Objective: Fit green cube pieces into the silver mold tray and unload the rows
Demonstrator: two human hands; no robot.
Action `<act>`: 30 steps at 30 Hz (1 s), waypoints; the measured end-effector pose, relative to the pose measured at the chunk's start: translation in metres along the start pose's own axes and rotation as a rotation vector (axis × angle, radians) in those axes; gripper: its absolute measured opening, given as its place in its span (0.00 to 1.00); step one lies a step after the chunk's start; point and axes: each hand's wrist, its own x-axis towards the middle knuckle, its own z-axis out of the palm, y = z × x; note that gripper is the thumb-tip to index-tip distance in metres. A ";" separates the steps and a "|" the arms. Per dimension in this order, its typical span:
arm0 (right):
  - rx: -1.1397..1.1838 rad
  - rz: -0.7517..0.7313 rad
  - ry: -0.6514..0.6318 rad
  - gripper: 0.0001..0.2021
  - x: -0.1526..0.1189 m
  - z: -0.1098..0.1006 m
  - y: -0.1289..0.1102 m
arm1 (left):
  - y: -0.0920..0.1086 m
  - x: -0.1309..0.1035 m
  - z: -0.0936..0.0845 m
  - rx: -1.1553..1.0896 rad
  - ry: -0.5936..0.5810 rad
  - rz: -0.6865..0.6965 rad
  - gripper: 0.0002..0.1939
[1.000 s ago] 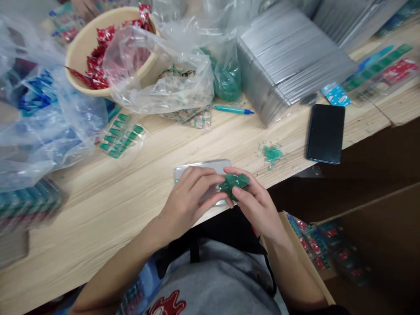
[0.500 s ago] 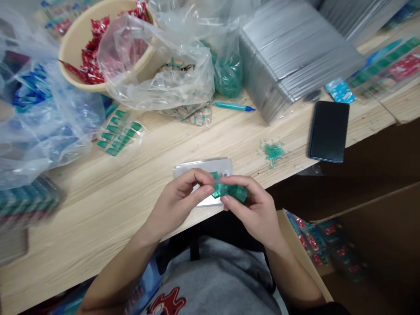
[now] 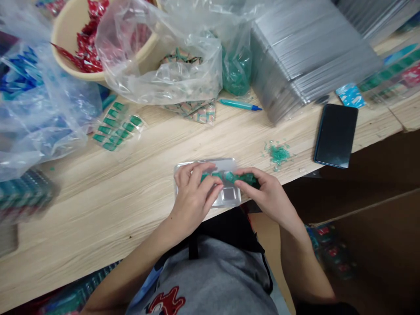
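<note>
A clear plastic tray (image 3: 234, 197) with moulded compartments lies near the table's front edge. Across its upper part runs a strip of green pieces (image 3: 229, 176) that look like false nails. My left hand (image 3: 195, 190) is over the tray's left side, its fingers curled and closed at the strip's left part. The right end of the strip is pinched between the thumb and fingers of my right hand (image 3: 264, 188), just past the tray's right edge. My fingers hide parts of the strip and tray.
Green scraps (image 3: 278, 154) and a black phone (image 3: 336, 135) lie to the right. Behind are a blue pen (image 3: 241, 105), stacked clear trays (image 3: 315, 48), plastic bags (image 3: 131, 87) and a cream tub (image 3: 67, 61) of red packets. A sheet of green nails (image 3: 116, 127) lies left.
The green strip has come down and stretched out over the tray. My hands have moved apart, the left onto the tray and the right further right. The camera view has shifted slightly.
</note>
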 end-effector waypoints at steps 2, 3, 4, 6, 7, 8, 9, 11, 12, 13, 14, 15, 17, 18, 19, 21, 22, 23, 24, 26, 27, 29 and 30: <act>-0.096 -0.004 -0.063 0.09 0.011 -0.004 -0.004 | -0.001 0.000 -0.002 0.033 0.042 0.002 0.02; -0.135 -0.010 -0.093 0.09 0.015 -0.006 -0.007 | -0.002 -0.002 -0.005 0.028 0.048 0.027 0.02; -0.167 -0.024 -0.114 0.10 0.019 -0.007 -0.010 | -0.003 -0.005 -0.008 0.007 0.031 0.066 0.03; -0.212 -0.082 -0.135 0.10 0.024 -0.010 -0.015 | -0.006 -0.013 -0.014 -0.066 -0.072 0.149 0.04; -0.231 -0.123 -0.149 0.10 0.025 -0.011 -0.017 | -0.007 -0.018 -0.017 -0.101 -0.152 0.173 0.05; -0.255 -0.169 -0.166 0.10 0.026 -0.011 -0.017 | -0.009 -0.022 -0.019 -0.124 -0.231 0.176 0.06; -0.285 -0.213 -0.181 0.11 0.025 -0.011 -0.017 | -0.011 -0.025 -0.021 -0.134 -0.298 0.160 0.07; -0.362 -0.280 -0.192 0.12 0.022 -0.010 -0.015 | -0.016 -0.028 -0.022 -0.130 -0.375 0.119 0.09; -0.403 -0.306 -0.182 0.13 0.020 -0.010 -0.013 | -0.018 -0.028 -0.023 -0.132 -0.397 0.108 0.09; -0.443 -0.322 -0.171 0.14 0.018 -0.009 -0.011 | -0.020 -0.026 -0.024 -0.140 -0.411 0.105 0.10; -0.481 -0.336 -0.160 0.16 0.017 -0.008 -0.009 | -0.023 -0.024 -0.024 -0.149 -0.425 0.111 0.11; -0.518 -0.344 -0.153 0.18 0.016 -0.008 -0.008 | -0.025 -0.020 -0.025 -0.162 -0.440 0.122 0.12; -0.582 -0.349 -0.153 0.22 0.017 -0.006 -0.007 | -0.029 -0.013 -0.028 -0.196 -0.484 0.151 0.14; -0.602 -0.346 -0.158 0.22 0.017 -0.006 -0.007 | -0.030 -0.009 -0.029 -0.212 -0.509 0.167 0.16; -0.609 -0.342 -0.164 0.22 0.018 -0.006 -0.007 | -0.031 -0.007 -0.030 -0.221 -0.535 0.175 0.16; -0.563 -0.342 -0.166 0.19 0.019 -0.006 -0.007 | -0.032 -0.003 -0.030 -0.209 -0.590 0.172 0.17; -0.507 -0.350 -0.150 0.17 0.018 -0.007 -0.007 | -0.032 -0.003 -0.029 -0.192 -0.608 0.170 0.17; -0.437 -0.357 -0.118 0.14 0.017 -0.008 -0.006 | -0.031 -0.003 -0.028 -0.168 -0.612 0.173 0.17; -0.366 -0.354 -0.065 0.13 0.014 -0.008 -0.004 | -0.030 -0.004 -0.027 -0.136 -0.607 0.183 0.16; -0.252 -0.301 0.100 0.11 0.004 -0.010 -0.001 | -0.026 -0.006 -0.026 -0.044 -0.526 0.237 0.14; -0.217 -0.253 0.185 0.11 -0.002 -0.010 0.001 | -0.023 -0.008 -0.027 0.007 -0.449 0.274 0.14; -0.156 -0.149 0.293 0.10 -0.014 -0.009 0.004 | -0.019 -0.010 -0.033 0.066 -0.293 0.316 0.12; -0.118 -0.111 0.309 0.11 -0.019 -0.008 0.004 | -0.017 -0.010 -0.038 0.066 -0.222 0.318 0.11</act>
